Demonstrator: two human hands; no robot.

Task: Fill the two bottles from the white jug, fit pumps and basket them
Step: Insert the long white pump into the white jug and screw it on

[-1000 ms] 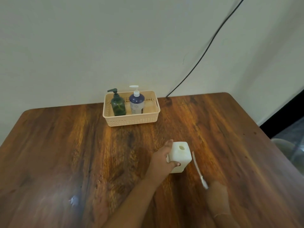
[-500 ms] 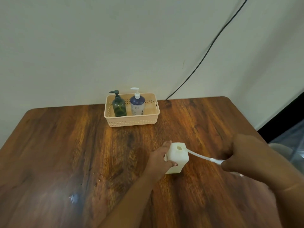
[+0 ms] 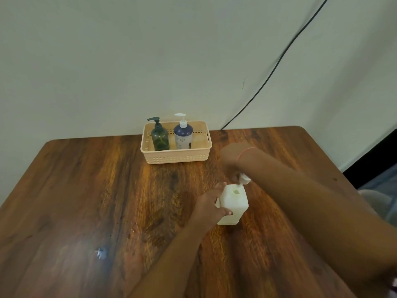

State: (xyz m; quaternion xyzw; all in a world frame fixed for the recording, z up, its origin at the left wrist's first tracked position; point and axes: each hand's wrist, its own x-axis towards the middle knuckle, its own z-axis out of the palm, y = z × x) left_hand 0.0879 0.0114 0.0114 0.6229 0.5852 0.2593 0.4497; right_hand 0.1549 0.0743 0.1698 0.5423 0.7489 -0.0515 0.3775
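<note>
A square white jug [image 3: 235, 206] stands upright on the wooden table, its round mouth uncovered. My left hand [image 3: 209, 206] grips its left side. My right hand [image 3: 233, 160] hovers just behind and above the mouth, fingers closed on a white pump piece [image 3: 245, 179] whose tube points down at the opening. At the back, a beige basket [image 3: 176, 157] holds a green bottle [image 3: 160, 139] with a dark pump and a blue bottle [image 3: 183, 137] with a white pump, both upright.
The wooden table [image 3: 86, 190] meets a pale wall at the back. A black cable [image 3: 268, 76] runs down the wall to the table's back edge. The table's right edge drops off near a dark gap [image 3: 369, 162].
My right hand has lifted the white pump with its tube from the table on the right and swung it up over the jug's mouth. My left hand has stayed on the jug.
</note>
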